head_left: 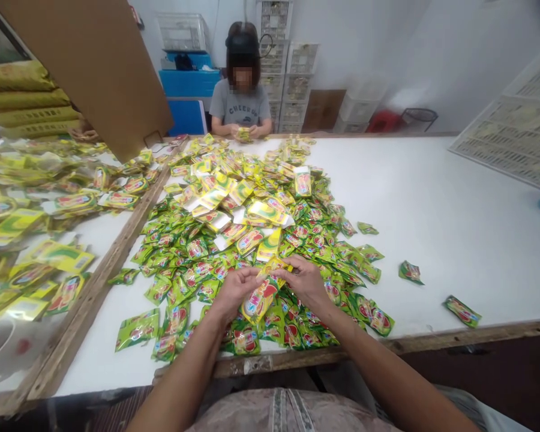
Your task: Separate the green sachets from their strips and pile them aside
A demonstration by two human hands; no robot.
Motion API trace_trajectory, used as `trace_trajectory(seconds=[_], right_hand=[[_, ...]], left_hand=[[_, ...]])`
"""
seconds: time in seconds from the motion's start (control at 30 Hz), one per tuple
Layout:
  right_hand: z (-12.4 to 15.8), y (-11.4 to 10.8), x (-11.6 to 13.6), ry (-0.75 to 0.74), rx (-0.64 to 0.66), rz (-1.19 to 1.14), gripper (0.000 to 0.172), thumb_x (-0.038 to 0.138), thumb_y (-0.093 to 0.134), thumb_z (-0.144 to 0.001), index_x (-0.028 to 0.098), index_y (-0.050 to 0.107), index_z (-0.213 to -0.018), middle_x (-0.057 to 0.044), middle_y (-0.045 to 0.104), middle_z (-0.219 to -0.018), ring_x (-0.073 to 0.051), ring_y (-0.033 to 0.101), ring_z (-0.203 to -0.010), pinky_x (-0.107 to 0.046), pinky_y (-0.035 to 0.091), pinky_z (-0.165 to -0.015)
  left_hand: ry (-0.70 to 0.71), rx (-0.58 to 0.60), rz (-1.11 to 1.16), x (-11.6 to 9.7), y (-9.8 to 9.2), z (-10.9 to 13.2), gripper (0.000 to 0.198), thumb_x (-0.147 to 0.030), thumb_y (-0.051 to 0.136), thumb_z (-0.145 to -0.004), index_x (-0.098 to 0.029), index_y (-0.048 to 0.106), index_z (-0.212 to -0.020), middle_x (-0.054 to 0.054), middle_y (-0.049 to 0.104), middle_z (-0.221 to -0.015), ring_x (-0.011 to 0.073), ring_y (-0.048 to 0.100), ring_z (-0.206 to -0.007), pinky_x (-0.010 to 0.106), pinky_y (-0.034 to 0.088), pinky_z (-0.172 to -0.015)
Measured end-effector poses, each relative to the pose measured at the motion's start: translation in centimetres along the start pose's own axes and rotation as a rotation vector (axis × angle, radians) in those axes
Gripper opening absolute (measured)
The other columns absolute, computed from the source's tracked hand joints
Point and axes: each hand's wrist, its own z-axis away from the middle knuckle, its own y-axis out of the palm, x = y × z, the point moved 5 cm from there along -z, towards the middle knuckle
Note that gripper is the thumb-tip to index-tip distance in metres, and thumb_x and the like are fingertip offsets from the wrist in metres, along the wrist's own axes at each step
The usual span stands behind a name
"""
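head view: the left hand [234, 292] and the right hand [306, 282] meet over the near edge of the white worktop [454, 228]. together they hold a yellow and green glossy plastic packet [260, 297] with a red patch. the left hand's fingers are closed around the packet's left side. the right hand's fingers pinch its upper end, so both hands are gripping it. the packet hangs tilted, its lower end pointing down towards the near edge. it sits just above a broad heap of small green foil sachets [198, 246], which spreads from the near edge up the middle of the worktop to the far edge. larger yellow packets lie on top of the heap near its middle.

to the right of the heap, one loose green sachet [410, 271] lies apart from it, and another stray green sachet [462, 311] lies close to the near edge.

at the far edge sits another person in a grey t-shirt [240, 108], their hands close together on a small packet.

left of the worktop, past a wooden strip [117, 258], a neighbouring table [99, 237] carries more yellow packets. a brown cardboard sheet [94, 66] leans over its far part. stacked white plastic crates [292, 72] stand against the back wall.
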Motion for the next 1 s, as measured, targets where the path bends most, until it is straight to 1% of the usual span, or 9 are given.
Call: trace_trajectory(seconds=[0.07,0.2,0.3,0.43,0.57,0.73,0.83,0.9,1.0], right_hand=[[0.3,-0.3,0.5,-0.028,-0.014,0.042,0.03,0.049,0.062,-0.075,0.019,0.068,-0.072,-0.003,0.062,-0.071,-0.018,0.053,-0.068,-0.028,0.039,-0.063],[0.6,-0.3,1.0,-0.08,0.061,0.082,0.03,0.042,0.051,-0.085,0.02,0.069,-0.076,-0.004,0.063,-0.074,-0.018,0.053,-0.074,-0.032,0.039,-0.071],[0.4,-0.5,0.7,-0.093,0.053,0.105,0.032,0.045,0.052,-0.084,0.021,0.069,-0.073,-0.004,0.064,-0.073,-0.02,0.052,-0.078,-0.035,0.037,-0.078],[0.3,-0.3,0.1,-0.034,0.085,0.072,0.03,0.048,0.057,-0.079,0.022,0.069,-0.071,-0.004,0.063,-0.072,-0.02,0.052,-0.078,-0.034,0.039,-0.075],[0.4,-0.5,-0.4,0.048,0.042,0.013,0.027,0.047,0.065,-0.071,0.021,0.066,-0.071,-0.004,0.062,-0.078,-0.02,0.054,-0.081,-0.033,0.041,-0.075],[0.5,-0.2,-0.6,0.055,0.167,-0.003,0.023,0.044,0.069,-0.068,0.021,0.068,-0.07,-0.004,0.061,-0.08,-0.02,0.054,-0.081,-0.033,0.04,-0.077],[0.6,-0.4,-1.0,0.133,0.149,0.023,0.023,0.044,0.071,-0.065,0.021,0.07,-0.071,-0.004,0.06,-0.079,-0.02,0.053,-0.08,-0.033,0.04,-0.076],[0.7,-0.4,-0.8,0.149,0.16,-0.012,0.024,0.044,0.07,-0.066,0.021,0.071,-0.071,-0.004,0.061,-0.079,-0.02,0.054,-0.082,-0.033,0.04,-0.077],[1.0,0.1,-0.3,0.128,0.235,-0.068,0.026,0.047,0.064,-0.072,0.022,0.072,-0.072,-0.005,0.062,-0.085,-0.021,0.055,-0.086,-0.033,0.041,-0.078]], left_hand=[[-0.01,-0.016,0.012,0.1,-0.1,0.0,0.04,-0.036,0.081,-0.052,-0.012,0.067,-0.081,0.003,0.065,-0.065,0.0131,0.058,-0.059,0.023,0.044,-0.059],[0.026,-0.032,0.003,-0.1,0.1,-0.1,0.042,-0.037,0.082,-0.05,-0.012,0.067,-0.081,0.002,0.065,-0.065,0.0131,0.059,-0.06,0.024,0.045,-0.061],[0.066,-0.037,-0.035,-0.3,0.3,-0.1,0.042,-0.038,0.082,-0.05,-0.012,0.067,-0.08,0.003,0.066,-0.068,0.0113,0.057,-0.06,0.022,0.043,-0.061],[0.082,-0.083,-0.074,-0.3,0.1,-0.1,0.044,-0.042,0.081,-0.048,-0.012,0.066,-0.076,0.002,0.064,-0.063,0.0109,0.055,-0.057,0.022,0.041,-0.057],[0.079,-0.071,-0.109,-0.1,-0.3,-0.2,0.044,-0.042,0.08,-0.05,-0.012,0.066,-0.079,0.002,0.064,-0.065,0.01,0.054,-0.056,0.021,0.038,-0.055],[0.056,-0.075,-0.127,-0.1,-0.6,-0.2,0.045,-0.043,0.08,-0.049,-0.012,0.066,-0.079,0.003,0.064,-0.065,0.013,0.056,-0.058,0.023,0.04,-0.057],[0.056,-0.044,-0.156,-0.2,-0.4,-0.1,0.042,-0.043,0.079,-0.053,-0.012,0.067,-0.079,0.004,0.065,-0.069,0.0143,0.057,-0.061,0.024,0.041,-0.059],[0.061,-0.032,-0.166,-0.3,-0.4,-0.1,0.041,-0.043,0.078,-0.054,-0.012,0.067,-0.078,0.004,0.065,-0.069,0.0142,0.057,-0.062,0.024,0.041,-0.059],[0.066,-0.026,-0.147,-0.2,-0.4,-0.1,0.04,-0.042,0.079,-0.053,-0.012,0.067,-0.077,0.004,0.065,-0.069,0.0137,0.057,-0.062,0.024,0.041,-0.061]])
